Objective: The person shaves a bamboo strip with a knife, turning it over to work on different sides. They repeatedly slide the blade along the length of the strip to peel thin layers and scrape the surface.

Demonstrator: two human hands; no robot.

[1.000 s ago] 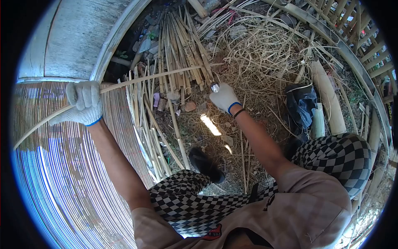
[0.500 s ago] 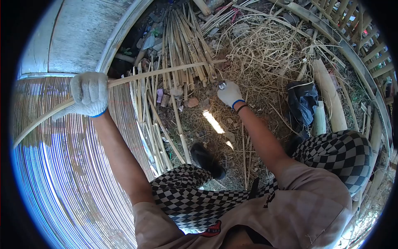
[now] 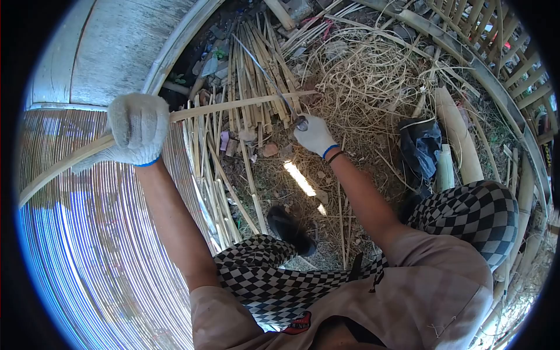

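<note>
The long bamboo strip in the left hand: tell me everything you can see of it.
The bamboo strip is a long, thin, pale tan split slat, flat and slightly bowed. It runs from lower left, above the mat of fine slats, up and right to about the bundle of bamboo sticks. The gloved left hand is closed around it. The gloved right hand holds a knife whose blade seems to meet its far end.

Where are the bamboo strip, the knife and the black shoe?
bamboo strip (image 3: 233, 105), head view, on the middle of its length.
knife (image 3: 262, 65), head view, on the thin blade.
black shoe (image 3: 290, 229), head view, on its upper.
</note>
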